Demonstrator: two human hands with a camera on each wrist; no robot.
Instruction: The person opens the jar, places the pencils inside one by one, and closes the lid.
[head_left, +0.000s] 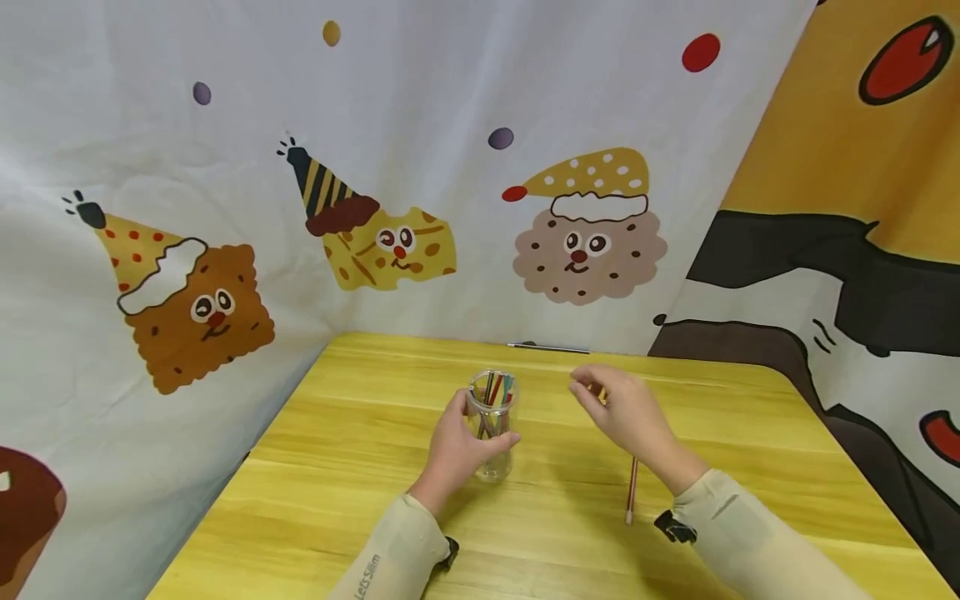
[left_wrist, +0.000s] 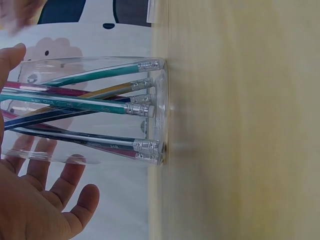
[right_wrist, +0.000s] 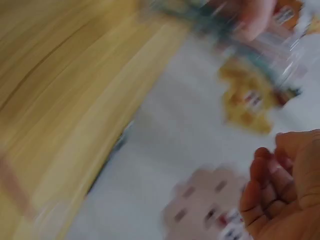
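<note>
A clear glass jar (head_left: 495, 472) stands upright on the wooden table, and my left hand (head_left: 459, 450) grips its side with thumb in front and fingers behind. Several pencils (left_wrist: 95, 103) in teal, yellow, red and dark colours lean inside, eraser ends down at the jar's base in the left wrist view. To the right of the jar, my right hand (head_left: 630, 412) hovers above the table with loosely bent fingers and nothing in them. Below its wrist lies a reddish pencil (head_left: 632, 493), its upper part hidden by the forearm.
Another pencil (head_left: 549, 347) lies along the back edge of the wooden table (head_left: 360, 500). Behind the table hangs a white cloth (head_left: 420, 100) printed with cartoon biscuits and cheese. A yellow and black patterned cloth (head_left: 840, 167) hangs on the right.
</note>
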